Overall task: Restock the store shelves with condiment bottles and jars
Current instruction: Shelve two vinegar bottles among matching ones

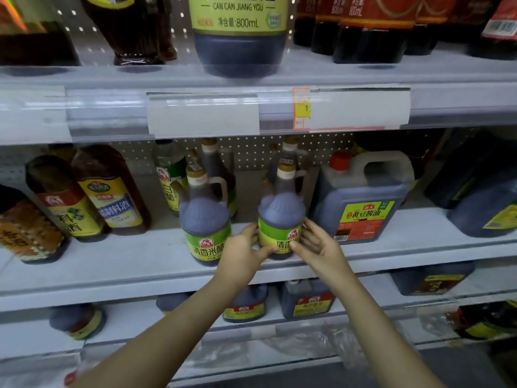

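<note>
A dark vinegar bottle with a green label stands upright on the middle shelf, near its front edge. My left hand grips its lower left side, thumb across the label. My right hand touches the bottle's right side with relaxed fingers and the thumb on the label. A second, matching vinegar bottle stands just to the left, apart from both hands. More bottles of the same kind stand behind these two.
A large soy sauce jug stands right of the held bottle. Cooking wine bottles stand at the left. The upper shelf carries an 800 mL soy sauce bottle. Lower shelves hold more jugs and plastic wrap.
</note>
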`<state>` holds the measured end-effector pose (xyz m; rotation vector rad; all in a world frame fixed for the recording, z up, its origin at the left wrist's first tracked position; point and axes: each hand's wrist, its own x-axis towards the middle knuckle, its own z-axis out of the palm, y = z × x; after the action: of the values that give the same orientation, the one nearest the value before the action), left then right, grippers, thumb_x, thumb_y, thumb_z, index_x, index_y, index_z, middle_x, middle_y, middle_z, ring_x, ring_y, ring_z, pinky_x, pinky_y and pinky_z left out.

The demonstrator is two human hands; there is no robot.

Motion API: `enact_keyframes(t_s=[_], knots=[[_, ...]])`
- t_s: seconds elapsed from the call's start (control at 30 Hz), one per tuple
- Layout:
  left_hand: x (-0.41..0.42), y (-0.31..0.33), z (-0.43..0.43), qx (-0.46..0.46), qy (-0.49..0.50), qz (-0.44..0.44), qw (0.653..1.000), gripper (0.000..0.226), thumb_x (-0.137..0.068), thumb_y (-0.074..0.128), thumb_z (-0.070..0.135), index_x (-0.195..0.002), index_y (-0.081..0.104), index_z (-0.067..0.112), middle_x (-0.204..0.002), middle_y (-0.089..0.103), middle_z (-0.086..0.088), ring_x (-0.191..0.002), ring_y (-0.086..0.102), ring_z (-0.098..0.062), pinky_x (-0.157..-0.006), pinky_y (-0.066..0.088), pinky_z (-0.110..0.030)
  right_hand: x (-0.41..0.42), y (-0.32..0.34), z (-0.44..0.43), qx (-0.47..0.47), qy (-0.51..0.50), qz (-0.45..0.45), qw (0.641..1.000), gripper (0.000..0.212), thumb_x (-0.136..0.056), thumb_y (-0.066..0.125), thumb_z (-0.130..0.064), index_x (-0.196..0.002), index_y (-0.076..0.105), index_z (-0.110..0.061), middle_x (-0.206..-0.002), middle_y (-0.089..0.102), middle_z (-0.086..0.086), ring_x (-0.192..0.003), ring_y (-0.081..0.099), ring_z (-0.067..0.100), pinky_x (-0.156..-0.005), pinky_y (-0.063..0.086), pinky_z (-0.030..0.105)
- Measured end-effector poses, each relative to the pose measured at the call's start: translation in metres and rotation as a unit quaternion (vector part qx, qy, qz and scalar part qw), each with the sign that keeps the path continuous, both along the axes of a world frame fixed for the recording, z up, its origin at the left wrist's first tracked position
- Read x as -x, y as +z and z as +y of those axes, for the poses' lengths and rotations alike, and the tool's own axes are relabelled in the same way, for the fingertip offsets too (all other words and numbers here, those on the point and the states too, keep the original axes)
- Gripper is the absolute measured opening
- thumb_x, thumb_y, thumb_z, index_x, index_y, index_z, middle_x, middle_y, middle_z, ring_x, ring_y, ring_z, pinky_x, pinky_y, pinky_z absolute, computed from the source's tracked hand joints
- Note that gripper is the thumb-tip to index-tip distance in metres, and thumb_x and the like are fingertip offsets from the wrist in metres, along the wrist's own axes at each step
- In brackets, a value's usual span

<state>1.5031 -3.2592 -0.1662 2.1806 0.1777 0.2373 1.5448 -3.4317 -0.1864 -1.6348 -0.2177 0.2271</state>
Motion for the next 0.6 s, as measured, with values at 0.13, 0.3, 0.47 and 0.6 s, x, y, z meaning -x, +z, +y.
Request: enact_keyframes(t_s=[0.13,0.3,0.47,0.6], knots=[[0.002,-0.003,-0.001,0.015,0.013,-0.01,1.0,0.058,-0.074,0.081,0.018,-0.124,0.059,0.002,-0.116,0.069,-0.011,-0.11,0.063,-0.014,-0.079,0.037,-0.001,0.003,-0.004,-0.002,0.01,0.012,-0.005,1.0,0.071,-0.08,0.072,0.003,-0.136,0.04,-0.028,-0.119,0.059,-0.017,-0.11,0.058,-0.01,-0.087,0.049,0.012],[-0.003,-0.008,-0.006,0.021,0.014,-0.016,1.0,0.061,-0.073,0.082,0.02,-0.127,0.058,0.005,-0.117,0.069,-0.009,-0.113,0.063,-0.014,-0.086,0.042,-0.009,0.003,-0.004,-0.003,0.026,-0.027,-0.02,0.999,0.068,-0.079,0.075,-0.003,-0.139,0.045,-0.02,-0.117,0.061,-0.018,-0.106,0.058,-0.013,-0.083,0.05,0.012],[-0.007,-0.007,-0.008,0.02,0.002,-0.006,1.0,0.062,-0.075,0.081,0.022,-0.13,0.056,0.007,-0.12,0.068,-0.009,-0.114,0.062,-0.014,-0.089,0.05,-0.021,0.005,-0.001,-0.007,0.088,-0.052,-0.059,0.993,0.057,-0.078,0.079,-0.019,-0.131,0.057,-0.021,-0.107,0.067,-0.018,-0.102,0.063,-0.007,-0.091,0.051,0.02],[-0.01,-0.009,-0.012,0.016,0.009,-0.003,1.0,0.064,-0.074,0.081,0.026,-0.13,0.056,0.008,-0.119,0.068,-0.009,-0.115,0.062,-0.014,-0.093,0.051,-0.025,0.004,0.001,-0.01,0.102,-0.054,-0.065,0.991,0.043,-0.08,0.076,-0.016,-0.122,0.064,-0.016,-0.094,0.066,-0.023,-0.09,0.063,-0.014,-0.082,0.051,0.01]])
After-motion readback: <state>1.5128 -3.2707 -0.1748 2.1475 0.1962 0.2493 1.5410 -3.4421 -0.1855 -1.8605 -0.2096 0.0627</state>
